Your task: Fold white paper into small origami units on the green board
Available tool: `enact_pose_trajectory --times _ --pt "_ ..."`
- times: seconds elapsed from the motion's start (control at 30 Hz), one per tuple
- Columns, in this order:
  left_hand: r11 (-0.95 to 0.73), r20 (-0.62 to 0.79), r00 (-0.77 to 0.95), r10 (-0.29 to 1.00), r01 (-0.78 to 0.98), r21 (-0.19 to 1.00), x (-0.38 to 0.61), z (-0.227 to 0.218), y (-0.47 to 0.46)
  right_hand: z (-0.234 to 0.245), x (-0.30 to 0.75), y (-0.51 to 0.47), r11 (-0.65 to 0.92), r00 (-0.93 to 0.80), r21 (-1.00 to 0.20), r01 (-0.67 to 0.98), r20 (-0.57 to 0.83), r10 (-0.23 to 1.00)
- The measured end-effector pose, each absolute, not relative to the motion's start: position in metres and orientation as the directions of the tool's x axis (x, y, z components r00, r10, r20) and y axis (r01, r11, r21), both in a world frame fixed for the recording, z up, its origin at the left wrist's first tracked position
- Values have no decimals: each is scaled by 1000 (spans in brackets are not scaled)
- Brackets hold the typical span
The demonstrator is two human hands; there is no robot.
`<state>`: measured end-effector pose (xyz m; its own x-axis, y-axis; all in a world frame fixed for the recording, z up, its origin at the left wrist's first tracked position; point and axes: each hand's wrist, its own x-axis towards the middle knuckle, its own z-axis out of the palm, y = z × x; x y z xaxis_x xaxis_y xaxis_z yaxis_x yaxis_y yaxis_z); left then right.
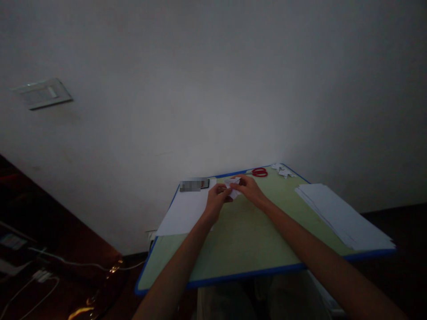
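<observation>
Over the far middle of the green table, both my hands hold one small piece of folded white paper (234, 186). My left hand (216, 197) pinches it from the left, fingers bent around its near edge. From the right, my right hand (248, 186) grips its upper right part between thumb and fingers. The exact folds are too small and dim to make out. Just left of my left hand a large white sheet (187, 213) lies flat, with a phone-like dark object (194, 184), partly blurred out, on its far end.
Red-handled scissors (259, 172) lie at the table's far edge. Several small folded white papers (283, 170) rest in the far right corner. A stack of white paper (343, 215) covers the right side. The blue-edged table (247, 253) stands against a wall; cables (76, 264) run at lower left.
</observation>
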<state>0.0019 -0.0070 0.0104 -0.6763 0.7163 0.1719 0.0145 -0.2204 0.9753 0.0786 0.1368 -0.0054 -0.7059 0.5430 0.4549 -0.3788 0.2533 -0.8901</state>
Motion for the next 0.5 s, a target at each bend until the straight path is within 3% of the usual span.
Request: enact_pose_trajectory --times 0.3,0.5 --pt "-244 71 -736 674 -132 961 4 13 -10 -3 86 132 485 -706 -807 -336 557 438" --pt "-292 -17 -725 689 -299 908 2 17 -10 1 97 126 529 -787 -767 -363 556 267"
